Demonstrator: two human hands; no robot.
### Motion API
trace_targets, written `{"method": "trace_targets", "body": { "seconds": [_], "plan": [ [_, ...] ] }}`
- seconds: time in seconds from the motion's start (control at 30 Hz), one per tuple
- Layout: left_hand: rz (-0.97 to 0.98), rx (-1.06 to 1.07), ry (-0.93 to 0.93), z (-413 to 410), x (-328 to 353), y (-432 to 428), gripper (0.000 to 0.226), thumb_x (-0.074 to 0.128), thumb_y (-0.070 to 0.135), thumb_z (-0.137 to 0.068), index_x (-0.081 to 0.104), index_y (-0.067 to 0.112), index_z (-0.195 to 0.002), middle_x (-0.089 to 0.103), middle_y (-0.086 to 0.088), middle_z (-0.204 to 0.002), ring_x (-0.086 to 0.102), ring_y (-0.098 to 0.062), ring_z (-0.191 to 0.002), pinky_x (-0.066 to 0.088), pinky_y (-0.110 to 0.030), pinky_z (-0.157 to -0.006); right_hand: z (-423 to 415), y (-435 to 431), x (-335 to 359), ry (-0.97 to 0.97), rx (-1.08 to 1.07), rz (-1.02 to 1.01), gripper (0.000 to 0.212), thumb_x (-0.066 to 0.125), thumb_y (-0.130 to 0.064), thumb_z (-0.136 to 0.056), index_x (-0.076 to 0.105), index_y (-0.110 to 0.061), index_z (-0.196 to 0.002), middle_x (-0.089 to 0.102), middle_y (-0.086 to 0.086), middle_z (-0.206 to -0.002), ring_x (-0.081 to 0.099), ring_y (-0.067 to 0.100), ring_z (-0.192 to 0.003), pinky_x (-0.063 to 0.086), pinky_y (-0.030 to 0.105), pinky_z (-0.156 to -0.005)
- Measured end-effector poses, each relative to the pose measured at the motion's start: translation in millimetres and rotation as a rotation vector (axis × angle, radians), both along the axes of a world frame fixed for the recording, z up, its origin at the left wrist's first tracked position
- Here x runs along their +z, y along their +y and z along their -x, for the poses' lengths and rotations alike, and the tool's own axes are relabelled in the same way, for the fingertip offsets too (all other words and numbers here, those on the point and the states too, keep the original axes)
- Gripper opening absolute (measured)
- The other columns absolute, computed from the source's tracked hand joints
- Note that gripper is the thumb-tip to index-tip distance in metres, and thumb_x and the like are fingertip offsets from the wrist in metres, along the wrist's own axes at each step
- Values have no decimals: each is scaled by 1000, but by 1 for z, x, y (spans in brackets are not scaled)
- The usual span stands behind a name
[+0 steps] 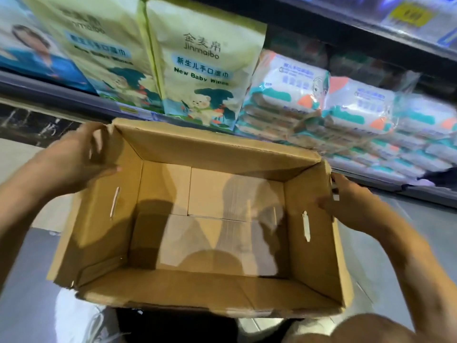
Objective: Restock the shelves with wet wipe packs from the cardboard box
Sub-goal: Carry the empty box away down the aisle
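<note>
Cardboard box (pixel 197 219) empty; I grip side walls, left hand (pixel 74 157) and right hand (pixel 351 201) closed on rims, lifting clear; shelf (pixel 321 154) looks stocked.

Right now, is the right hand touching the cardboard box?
Touching. The head view shows the right hand gripping the right wall of the cardboard box, thumb inside and fingers over the rim.
</note>
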State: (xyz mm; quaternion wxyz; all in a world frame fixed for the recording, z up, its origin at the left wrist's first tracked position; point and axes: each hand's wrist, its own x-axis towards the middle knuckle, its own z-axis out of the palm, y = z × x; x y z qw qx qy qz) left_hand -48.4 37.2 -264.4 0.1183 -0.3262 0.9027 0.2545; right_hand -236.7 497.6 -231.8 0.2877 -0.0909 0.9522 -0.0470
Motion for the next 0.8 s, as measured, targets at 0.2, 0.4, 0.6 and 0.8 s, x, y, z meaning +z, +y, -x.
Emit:
{"method": "trace_targets", "body": {
  "seconds": [0.2,0.4,0.6,0.8],
  "plan": [
    [-258,50,-3,-12,-15,-31,71,85,76,-33,59,63,-97,65,15,-102,65,-21,-90,55,-45,-72,16,11,-8,-96,-193,183,48,75,-29,-90,50,-35,-131,69,-3,-102,70,28,-94,63,51,-72],
    [-374,110,-67,-10,-7,-23,77,83,72,-48,51,53,-116,58,13,-116,62,-25,-105,60,-50,-73,2,4,-29,-43,-163,170,67,82,-24,-84,46,-20,-141,70,7,-116,68,31,-97,54,43,-81],
    [-535,166,-54,-7,-18,-32,89,82,79,-24,49,63,-106,61,8,-114,68,-27,-96,60,-43,-63,-20,-9,-44,143,-184,142,53,74,-33,-91,41,-17,-129,70,20,-116,70,44,-98,53,47,-78],
    [-691,152,-126,-7,19,-11,55,76,51,-75,44,84,-104,70,5,-113,71,-18,-96,62,-42,-75,-5,-3,-21,-57,-76,169,63,52,-36,-91,34,-13,-147,58,28,-131,62,49,-111,48,49,-86]
  ]
}}
